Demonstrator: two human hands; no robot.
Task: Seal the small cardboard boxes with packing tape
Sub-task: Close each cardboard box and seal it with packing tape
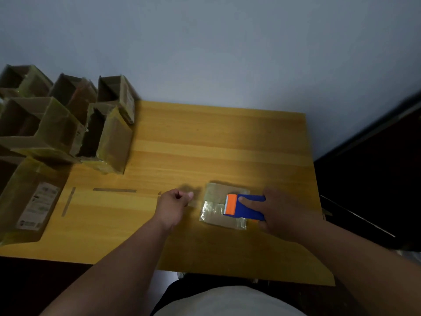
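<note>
The small flat brown cardboard box point(224, 205) lies on the yellow wooden table point(205, 137). Our right hand point(287, 213) grips the blue-and-orange tape dispenser point(245, 206) on top of the box, likely to lay tape across it. Just left of the box, our left hand point(175, 205) is curled, seemingly pinching the tape's free end taut. Open cardboard boxes point(68, 124) wait far left of it.
</note>
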